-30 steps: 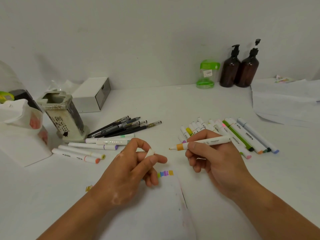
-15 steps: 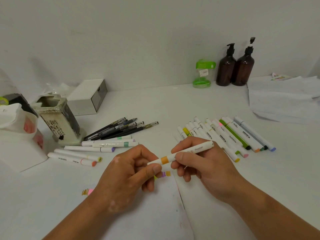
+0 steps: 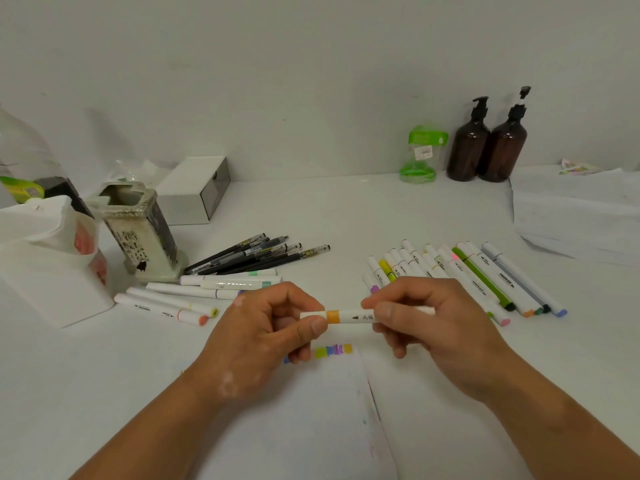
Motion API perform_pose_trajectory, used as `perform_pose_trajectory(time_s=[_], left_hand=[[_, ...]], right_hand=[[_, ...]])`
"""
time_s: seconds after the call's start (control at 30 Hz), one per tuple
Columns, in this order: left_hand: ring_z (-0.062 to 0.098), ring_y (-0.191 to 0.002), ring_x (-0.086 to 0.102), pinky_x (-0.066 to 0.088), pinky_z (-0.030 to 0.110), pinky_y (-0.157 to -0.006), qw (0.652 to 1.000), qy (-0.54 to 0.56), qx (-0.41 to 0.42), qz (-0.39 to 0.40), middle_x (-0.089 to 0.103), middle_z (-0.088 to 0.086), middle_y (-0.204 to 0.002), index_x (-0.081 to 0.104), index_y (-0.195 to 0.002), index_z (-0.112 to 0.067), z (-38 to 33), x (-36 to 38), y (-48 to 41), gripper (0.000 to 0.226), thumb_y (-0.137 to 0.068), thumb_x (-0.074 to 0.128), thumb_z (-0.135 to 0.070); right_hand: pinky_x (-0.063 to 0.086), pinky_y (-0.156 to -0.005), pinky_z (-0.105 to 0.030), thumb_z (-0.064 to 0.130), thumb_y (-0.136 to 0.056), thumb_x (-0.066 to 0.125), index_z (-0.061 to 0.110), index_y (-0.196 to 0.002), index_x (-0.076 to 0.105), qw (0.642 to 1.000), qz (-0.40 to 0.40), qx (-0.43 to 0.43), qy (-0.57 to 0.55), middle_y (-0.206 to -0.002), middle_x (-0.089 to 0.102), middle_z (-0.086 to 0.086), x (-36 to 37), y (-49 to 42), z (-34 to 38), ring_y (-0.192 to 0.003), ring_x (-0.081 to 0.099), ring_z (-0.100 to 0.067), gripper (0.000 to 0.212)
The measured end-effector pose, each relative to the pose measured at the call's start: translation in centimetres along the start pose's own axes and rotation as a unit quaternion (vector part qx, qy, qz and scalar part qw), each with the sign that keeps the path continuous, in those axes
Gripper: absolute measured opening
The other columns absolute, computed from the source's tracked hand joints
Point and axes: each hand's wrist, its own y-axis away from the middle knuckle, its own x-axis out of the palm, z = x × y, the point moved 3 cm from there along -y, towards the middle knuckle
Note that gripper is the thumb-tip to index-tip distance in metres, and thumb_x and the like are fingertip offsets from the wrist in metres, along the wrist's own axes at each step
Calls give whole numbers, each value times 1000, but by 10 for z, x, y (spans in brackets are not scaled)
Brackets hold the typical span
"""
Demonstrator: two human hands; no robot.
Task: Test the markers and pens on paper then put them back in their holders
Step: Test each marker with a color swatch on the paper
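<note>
both hands meet over the white table, and between them sits one white marker with an orange band, held level above the paper. the left hand is curled around its left end, thumb and fingers pinching the cap, so that end is hidden. the right hand is closed on the barrel, covering most of the other half; only a pale tip pokes out past the knuckles. small dark print on the barrel is too tiny to read. colour swatches on the paper peek out below the marker, partly covered by the left fingers. to the right a row of markers reads "marker" on two barrels. black pens lie by the pen holder, whose dark writing is unreadable.
</note>
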Motion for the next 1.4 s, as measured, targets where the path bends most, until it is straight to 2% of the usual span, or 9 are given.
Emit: perform_pose_trajectory(time_s=[0.13, 0.27, 0.43, 0.67, 0.83, 0.93, 1.07, 1.27, 1.4], left_hand=[[14, -50, 62, 56, 23, -56, 999, 3, -42, -28, 65, 18, -65, 72, -91, -18, 4, -4, 0, 17, -76, 77, -23], [14, -57, 64, 57, 26, -58, 999, 4, -47, -14, 66, 17, -74, 70, -95, -19, 4, 0, -1, 28, -71, 82, -26], [-1, -81, 56, 45, 9, -64, 939, -336, 13, 69, 57, -31, -96, 57, -93, -39, 4, -19, 5, 52, -57, 84, -66], [-1, -91, 50, 48, 15, -80, 899, -414, 15, 142, 50, -22, -103, 61, -117, -40, 11, -8, 6, 66, -63, 74, -75], [2, -98, 47, 48, 24, -90, 909, -400, 29, 109, 49, -18, -109, 59, -124, -38, 16, -5, 3, 64, -71, 70, -72], [5, -100, 47, 47, 25, -91, 909, -404, 42, 98, 51, -16, -109, 61, -125, -35, 18, -4, 1, 63, -73, 70, -71], [6, -100, 46, 45, 23, -89, 908, -404, 52, 97, 53, -15, -110, 64, -122, -32, 19, -3, 0, 64, -73, 68, -72], [5, -103, 46, 47, 24, -93, 912, -390, 59, 109, 53, -14, -114, 65, -124, -30, 19, -6, 1, 63, -74, 69, -69], [5, -109, 45, 43, 24, -97, 911, -387, 64, 126, 53, -15, -120, 64, -123, -30, 18, -6, 2, 62, -75, 69, -69]], right_hand=[[48, -59, -15, 34, -81, 83, 43, -85, 77, 966, 5, 4, 257, -73, 70, 17, 5, 5, -5, -65, 61, 0, 11], [47, -57, -16, 51, -81, 74, 47, -79, 64, 929, 35, 2, 369, -82, 65, 26, 25, 9, -7, -63, 57, -2, 10], [47, -61, -17, 47, -83, 70, 36, -80, 63, 873, -92, 32, 478, -67, 61, 13, 6, -1, -9, -66, 58, -3, 14], [48, -65, -25, 63, -86, 56, 40, -96, 56, 789, -120, 59, 599, -74, 58, 17, 7, -5, -23, -73, 58, -5, 25], [40, -56, -18, 43, -85, 72, 40, -77, 63, 835, -132, 20, 534, -64, 62, 22, 7, -16, -8, -63, 56, 3, 12], [46, -65, -15, 36, -85, 72, 39, -86, 72, 867, -66, -30, 494, -69, 63, 29, 30, -48, 4, -71, 61, 3, 3], [53, -90, -31, 34, -92, 68, 30, -106, 72, 856, 57, -46, 512, -100, 71, 13, 75, -101, 3, -95, 64, -10, 15], [53, -74, -35, 30, -79, 74, 30, -78, 54, 842, 93, -15, 531, -87, 64, 5, 105, -131, -13, -82, 57, -16, 20], [54, -79, -37, 28, -82, 75, 28, -94, 62, 844, 113, -32, 523, -85, 66, 10, 94, -127, -10, -83, 60, -13, 18]])
